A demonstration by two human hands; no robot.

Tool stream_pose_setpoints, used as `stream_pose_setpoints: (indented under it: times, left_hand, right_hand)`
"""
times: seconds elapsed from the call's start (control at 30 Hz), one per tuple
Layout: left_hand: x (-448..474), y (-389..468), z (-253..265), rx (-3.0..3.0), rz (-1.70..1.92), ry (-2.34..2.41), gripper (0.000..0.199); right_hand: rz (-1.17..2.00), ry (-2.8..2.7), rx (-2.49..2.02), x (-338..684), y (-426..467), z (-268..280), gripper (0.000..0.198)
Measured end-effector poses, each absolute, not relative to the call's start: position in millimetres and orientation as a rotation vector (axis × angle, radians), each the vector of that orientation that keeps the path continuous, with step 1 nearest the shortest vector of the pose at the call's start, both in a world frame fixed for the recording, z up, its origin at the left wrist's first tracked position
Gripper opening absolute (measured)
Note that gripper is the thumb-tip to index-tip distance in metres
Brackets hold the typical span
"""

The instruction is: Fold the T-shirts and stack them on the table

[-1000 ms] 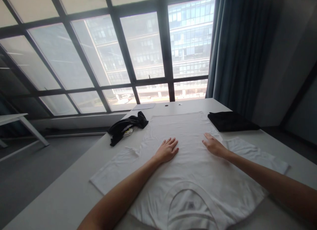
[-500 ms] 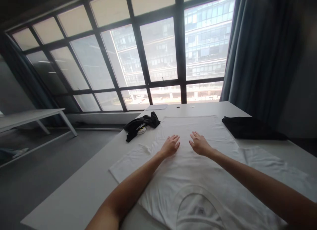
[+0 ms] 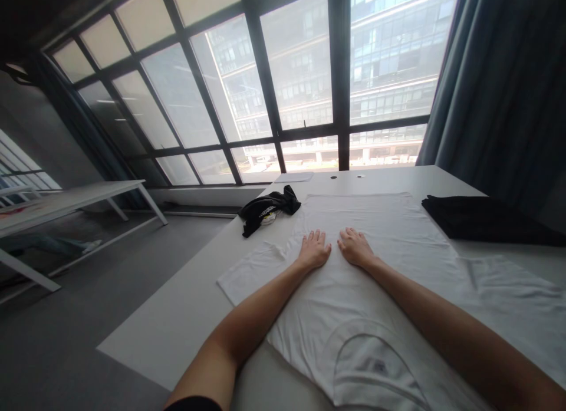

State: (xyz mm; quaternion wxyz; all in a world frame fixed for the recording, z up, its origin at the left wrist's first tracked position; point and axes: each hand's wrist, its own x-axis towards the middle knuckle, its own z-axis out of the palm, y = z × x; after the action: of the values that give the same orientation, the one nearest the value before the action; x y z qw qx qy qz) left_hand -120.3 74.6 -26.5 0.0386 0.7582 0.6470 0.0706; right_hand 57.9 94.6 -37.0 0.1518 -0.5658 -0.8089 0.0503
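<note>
A white T-shirt [image 3: 375,216] lies spread face up on the white table, its collar [image 3: 354,328] towards me and its hem at the far side. Small wrinkles run across its front. My left hand [image 3: 315,249] rests palm down on the middle of the shirt, fingers stretched out. Close beside it, my right hand [image 3: 355,246] also lies on the cloth, fingers extended and slightly bent. A narrow gap separates the two hands, and neither holds anything. The sleeves reach out to both sides.
A crumpled black garment or bag with white lettering [image 3: 267,209] lies left of the shirt on the white table [image 3: 145,340]. Folded black cloth [image 3: 481,219] sits on the right. Beyond stand windows and a dark curtain [image 3: 481,92]; another table [image 3: 88,193] is further left.
My hands have come closer together and settled flatter on the shirt. The camera view has turned somewhat, so the table and shirt appear further right.
</note>
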Motion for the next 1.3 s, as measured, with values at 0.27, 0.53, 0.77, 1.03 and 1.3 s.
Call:
stream_pose_setpoints:
  times: [0.27, 0.53, 0.77, 1.03, 1.3]
  left_hand:
    - [-117.5, 71.6, -23.0, 2.305, 0.226, 1.97, 0.068]
    - [-120.6, 70.8, -20.6, 2.29, 0.191, 1.974, 0.074]
    - [-124.3, 73.5, -22.5, 2.252, 0.182, 1.986, 0.079]
    - [-126.1, 75.8, -23.7, 2.234, 0.152, 2.033, 0.083]
    - [-126.0, 77.0, -24.2, 2.234, 0.154, 2.042, 0.083]
  right_hand:
    - [0.131, -2.341, -1.628, 58.3, 98.4, -38.4, 0.052]
    - [0.128, -2.355, -1.61, 59.4, 99.5, -39.9, 0.048]
    - [0.112, -2.346, -1.611, 58.9, 99.3, -40.1, 0.05]
    - [0.135, -2.34, -1.613, 59.0, 97.6, -37.3, 0.05]
    - [0.141, -2.323, -1.611, 58.8, 95.3, -34.7, 0.049]
